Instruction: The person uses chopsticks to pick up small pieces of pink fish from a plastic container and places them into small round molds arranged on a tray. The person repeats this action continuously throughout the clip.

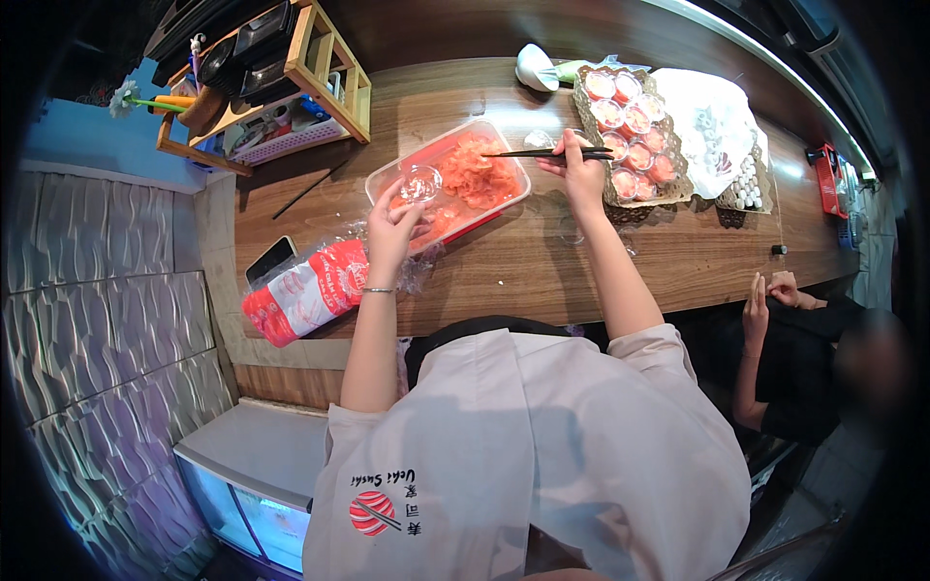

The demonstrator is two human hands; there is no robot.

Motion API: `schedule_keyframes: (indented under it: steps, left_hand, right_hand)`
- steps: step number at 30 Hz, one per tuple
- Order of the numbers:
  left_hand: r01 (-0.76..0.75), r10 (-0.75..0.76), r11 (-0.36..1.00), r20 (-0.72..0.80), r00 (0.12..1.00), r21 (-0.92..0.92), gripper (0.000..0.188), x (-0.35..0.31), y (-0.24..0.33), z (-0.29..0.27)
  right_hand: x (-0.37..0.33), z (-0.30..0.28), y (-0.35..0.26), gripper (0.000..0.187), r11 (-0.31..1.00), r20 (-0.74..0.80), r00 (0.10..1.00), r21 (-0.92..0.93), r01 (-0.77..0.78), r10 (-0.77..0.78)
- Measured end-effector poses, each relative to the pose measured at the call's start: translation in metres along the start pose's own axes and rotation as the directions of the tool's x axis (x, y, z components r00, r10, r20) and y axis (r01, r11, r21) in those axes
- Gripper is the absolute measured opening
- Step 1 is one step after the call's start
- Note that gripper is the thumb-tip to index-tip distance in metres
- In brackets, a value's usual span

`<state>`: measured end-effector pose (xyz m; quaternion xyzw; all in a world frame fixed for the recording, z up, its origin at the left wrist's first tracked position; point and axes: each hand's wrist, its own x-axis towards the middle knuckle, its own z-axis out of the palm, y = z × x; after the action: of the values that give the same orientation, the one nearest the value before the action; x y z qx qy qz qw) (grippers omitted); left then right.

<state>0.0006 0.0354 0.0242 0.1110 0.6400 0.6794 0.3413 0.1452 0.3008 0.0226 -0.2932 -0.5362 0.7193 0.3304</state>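
Observation:
My left hand grips a small clear plastic cup above the near-left part of a shallow tub with a pale rim. Shredded orange-pink food, like pickled ginger, is heaped in the tub. Black chopsticks are closed in my right hand, their tips reaching left to the heap. Just right of that hand, a woven basket holds several clear cups filled with pink-orange food. What the left hand's cup contains is hard to make out.
A red-and-white plastic package and a phone lie left of the tub. A wooden rack stands at far left. A white bowl and a white bag are at the back. Another person's hands are at right.

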Motion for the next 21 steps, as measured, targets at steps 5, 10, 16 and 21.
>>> schedule_keyframes:
  steps: [5,10,16,21]
  left_hand:
    - [0.013,-0.013,1.000,0.012,1.000,-0.019,0.062,0.018,-0.007,0.009]
    - [0.059,-0.061,0.998,0.072,0.996,0.030,0.063,0.029,-0.010,0.016]
    - [0.053,-0.047,0.998,0.172,0.984,-0.034,0.067,0.030,0.000,0.036]
    - [0.063,-0.047,0.995,0.189,0.981,-0.081,0.069,0.027,0.004,0.049]
  right_hand:
    - [0.003,-0.002,-0.002,0.036,1.000,-0.006,1.000,0.021,0.013,-0.013]
    - [-0.006,0.005,-0.020,0.036,0.994,-0.056,0.998,0.109,0.005,0.001]
    - [-0.018,0.010,-0.031,0.037,0.962,-0.066,0.990,0.254,-0.103,0.123]
    - [-0.021,0.006,-0.025,0.037,0.985,-0.047,0.996,0.159,-0.063,0.071]
